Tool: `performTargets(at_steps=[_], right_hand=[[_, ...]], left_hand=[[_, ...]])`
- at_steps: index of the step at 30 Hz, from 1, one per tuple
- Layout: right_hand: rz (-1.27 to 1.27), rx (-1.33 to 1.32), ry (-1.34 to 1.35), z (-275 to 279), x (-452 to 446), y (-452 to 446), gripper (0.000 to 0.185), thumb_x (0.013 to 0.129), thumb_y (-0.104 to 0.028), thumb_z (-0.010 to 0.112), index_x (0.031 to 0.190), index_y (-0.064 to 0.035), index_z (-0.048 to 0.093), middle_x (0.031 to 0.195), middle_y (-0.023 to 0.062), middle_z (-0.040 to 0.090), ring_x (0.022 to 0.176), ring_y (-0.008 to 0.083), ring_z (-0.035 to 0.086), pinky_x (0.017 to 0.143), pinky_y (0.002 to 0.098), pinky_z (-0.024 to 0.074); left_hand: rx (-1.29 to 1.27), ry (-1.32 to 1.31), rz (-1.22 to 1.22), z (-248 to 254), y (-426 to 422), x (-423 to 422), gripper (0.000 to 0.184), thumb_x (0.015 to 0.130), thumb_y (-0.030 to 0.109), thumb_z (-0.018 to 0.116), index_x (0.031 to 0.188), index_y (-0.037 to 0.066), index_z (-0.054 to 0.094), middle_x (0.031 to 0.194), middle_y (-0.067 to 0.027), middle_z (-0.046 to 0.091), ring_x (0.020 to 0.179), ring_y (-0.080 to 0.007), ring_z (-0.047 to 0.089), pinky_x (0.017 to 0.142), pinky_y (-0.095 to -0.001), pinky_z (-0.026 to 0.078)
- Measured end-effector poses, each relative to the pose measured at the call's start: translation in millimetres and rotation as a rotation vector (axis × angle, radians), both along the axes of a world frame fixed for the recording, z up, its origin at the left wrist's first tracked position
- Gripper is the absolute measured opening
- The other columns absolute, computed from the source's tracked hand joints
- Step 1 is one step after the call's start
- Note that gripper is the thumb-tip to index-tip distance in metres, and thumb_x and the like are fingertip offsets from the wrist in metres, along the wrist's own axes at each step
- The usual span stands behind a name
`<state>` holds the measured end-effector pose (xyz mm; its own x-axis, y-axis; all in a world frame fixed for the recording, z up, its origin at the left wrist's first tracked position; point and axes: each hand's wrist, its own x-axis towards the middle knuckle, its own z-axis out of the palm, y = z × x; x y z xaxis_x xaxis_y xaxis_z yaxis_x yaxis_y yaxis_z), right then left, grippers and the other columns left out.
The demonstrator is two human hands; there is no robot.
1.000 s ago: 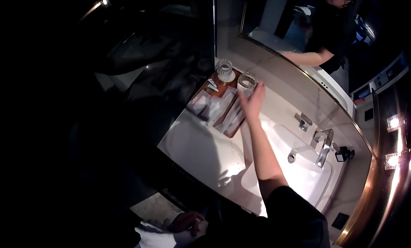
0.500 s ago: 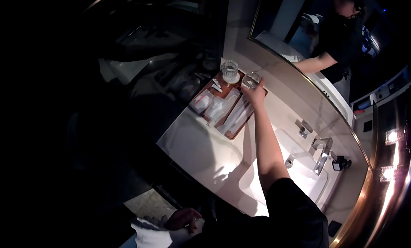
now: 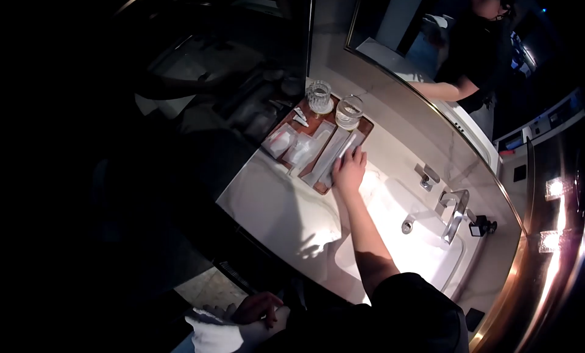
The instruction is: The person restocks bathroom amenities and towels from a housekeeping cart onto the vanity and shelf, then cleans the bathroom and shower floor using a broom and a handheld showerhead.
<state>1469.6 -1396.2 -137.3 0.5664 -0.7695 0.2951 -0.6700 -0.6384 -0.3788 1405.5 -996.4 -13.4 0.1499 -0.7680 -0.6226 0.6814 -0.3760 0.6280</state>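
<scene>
Over the tray (image 3: 367, 126)'s sink-side edge, the right hand (image 3: 350, 169) has its fingers slightly apart, long pale packets (image 3: 329, 156) in the tray lying just beside the thumb. Nearer than the tray, the left hand (image 3: 261, 307) meets a white cloth (image 3: 214, 336); I can't tell if its fingers grip.

The head camera looks forward and down, close above the counter (image 3: 262, 194); the tray (image 3: 367, 126) lies near mid-view.
</scene>
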Motion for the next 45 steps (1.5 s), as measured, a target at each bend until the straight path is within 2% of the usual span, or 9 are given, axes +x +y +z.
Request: performTargets(at_steps=[18, 24, 27, 29, 31, 35, 38, 40, 45], right_hand=[[0.115, 0.002, 0.273, -1.8, 33.6, 25.6, 0.065, 0.09, -0.047, 0.033, 0.137, -0.0031, 0.027, 0.146, 0.0115, 0.02, 0.136, 0.0275, 0.01, 0.106, 0.0547, 0.0042], [0.384, -0.152, 0.006, 27.3, 32.9, 78.6, 0.066, 0.074, -0.048, 0.058, 0.118, 0.0005, 0.049, 0.128, 0.0212, 0.041, 0.124, 0.0352, 0.032, 0.101, 0.0479, 0.0237], [0.562, -0.24, -0.163, 22.2, 36.2, 82.8, 0.026, 0.071, -0.028, 0.064, 0.087, -0.008, 0.058, 0.089, 0.0124, 0.05, 0.088, 0.0274, 0.047, 0.075, 0.0394, 0.0365], [0.599, -0.257, -0.124, 0.2, 40.5, 79.2, 0.018, 0.072, -0.024, 0.062, 0.081, -0.0088, 0.059, 0.084, 0.0103, 0.05, 0.085, 0.0264, 0.048, 0.073, 0.0384, 0.0374], [0.638, -0.291, -0.203, -3.5, 40.0, 76.6, 0.008, 0.073, -0.015, 0.06, 0.068, -0.0093, 0.058, 0.072, 0.0056, 0.049, 0.075, 0.0238, 0.05, 0.066, 0.0359, 0.039], [0.625, -0.247, -0.187, -11.3, 38.7, 78.9, 0.008, 0.072, -0.017, 0.062, 0.073, -0.0095, 0.061, 0.072, 0.006, 0.049, 0.074, 0.0244, 0.05, 0.067, 0.0363, 0.0394], [0.524, -0.114, -0.249, -6.5, 36.5, 75.7, 0.011, 0.071, -0.018, 0.064, 0.077, -0.0092, 0.063, 0.074, 0.0058, 0.051, 0.075, 0.025, 0.051, 0.068, 0.0364, 0.0399], [0.563, -0.13, -0.252, -1.2, 35.0, 75.9, 0.014, 0.071, -0.02, 0.065, 0.08, -0.0088, 0.064, 0.077, 0.0048, 0.055, 0.077, 0.0252, 0.052, 0.069, 0.0359, 0.0405], [0.426, -0.175, -0.207, 16.5, 51.3, 59.4, 0.029, 0.071, -0.024, 0.066, 0.094, -0.0068, 0.063, 0.102, 0.0084, 0.057, 0.098, 0.0261, 0.05, 0.081, 0.0392, 0.0384]], left_hand=[[-0.019, 0.037, 0.057, 7.1, 8.5, -15.4, 0.028, 0.095, 0.02, 0.036, 0.103, -0.001, 0.052, 0.058, -0.0055, 0.055, 0.057, -0.0128, 0.055, 0.067, -0.0253, 0.046], [0.173, -0.072, 0.066, 54.1, -5.1, -21.0, 0.023, 0.091, 0.022, 0.048, 0.098, 0.002, 0.055, 0.06, -0.0021, 0.053, 0.056, -0.0099, 0.053, 0.063, -0.0224, 0.043], [0.293, -0.213, 0.01, 50.3, 0.9, -22.5, 0.02, 0.086, 0.024, 0.057, 0.094, 0.005, 0.057, 0.06, 0.0019, 0.051, 0.057, -0.0073, 0.051, 0.07, -0.0219, 0.041], [0.283, -0.199, -0.007, 38.5, 11.4, -24.2, 0.02, 0.083, 0.025, 0.061, 0.092, 0.008, 0.058, 0.06, 0.0043, 0.051, 0.057, -0.0059, 0.05, 0.076, -0.0224, 0.039], [0.229, -0.257, -0.037, 35.4, 15.5, -25.1, 0.021, 0.09, 0.017, 0.045, 0.099, 0.001, 0.054, 0.06, -0.0049, 0.054, 0.056, -0.0099, 0.053, 0.064, -0.0218, 0.043], [0.208, -0.183, -0.008, 46.3, 12.5, -30.0, 0.022, 0.092, 0.014, 0.039, 0.101, -0.001, 0.053, 0.058, -0.0071, 0.056, 0.055, -0.0112, 0.054, 0.06, -0.0215, 0.044], [0.349, -0.661, -0.115, 53.2, 13.2, -40.3, 0.02, 0.091, 0.015, 0.041, 0.097, 0.0, 0.055, 0.056, -0.0058, 0.056, 0.054, -0.0108, 0.053, 0.062, -0.021, 0.045], [0.28, -0.254, 0.065, 55.8, 12.9, -31.1, 0.019, 0.09, 0.016, 0.045, 0.093, 0.001, 0.056, 0.055, -0.0045, 0.056, 0.053, -0.0104, 0.052, 0.061, -0.0203, 0.044], [0.345, -0.492, -0.007, 71.0, 7.7, -42.1, 0.02, 0.091, 0.016, 0.043, 0.095, 0.001, 0.056, 0.056, -0.0046, 0.057, 0.053, -0.0105, 0.053, 0.06, -0.0212, 0.045]])
